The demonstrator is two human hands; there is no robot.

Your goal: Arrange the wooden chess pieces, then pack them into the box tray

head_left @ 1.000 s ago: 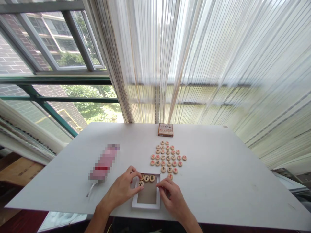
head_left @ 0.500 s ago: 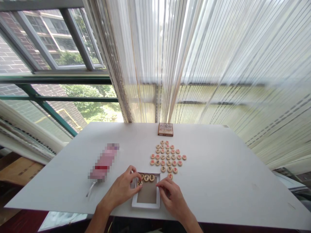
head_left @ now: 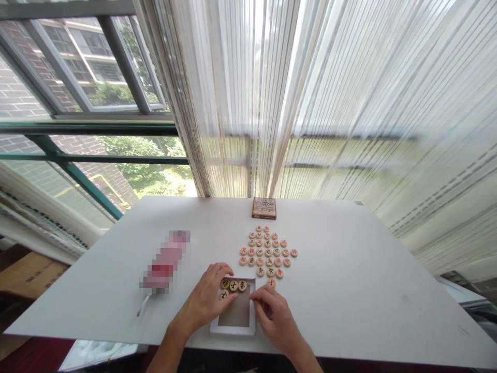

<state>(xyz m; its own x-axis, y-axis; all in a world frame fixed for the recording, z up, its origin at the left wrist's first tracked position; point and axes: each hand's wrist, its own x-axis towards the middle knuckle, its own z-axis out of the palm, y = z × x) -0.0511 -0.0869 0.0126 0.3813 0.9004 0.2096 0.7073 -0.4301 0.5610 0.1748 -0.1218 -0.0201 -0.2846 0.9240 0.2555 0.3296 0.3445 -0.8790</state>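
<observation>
A shallow white box (head_left: 233, 329) with a brown floor lies at the table's near edge. Several round wooden chess pieces (head_left: 233, 285) sit in it: a row along the far wall and one piece (head_left: 224, 295) below it at the left. My left hand (head_left: 205, 301) curls round the box's far-left corner, thumb up, fingers bent beside the pieces. My right hand (head_left: 275, 316) grips the box's right rim with bent fingers. Just beyond the box lies a cluster of loose chess pieces (head_left: 267, 252) with red and black marks.
A small brown box lid (head_left: 264, 207) rests behind the cluster, near the table's far edge. A pink blurred object (head_left: 165, 260) lies left of my hands. The white table (head_left: 349, 280) stands against a window with sheer curtains.
My left fingers have come off the lower-left piece and slid up to the box's far-left corner. The right hand has barely moved.
</observation>
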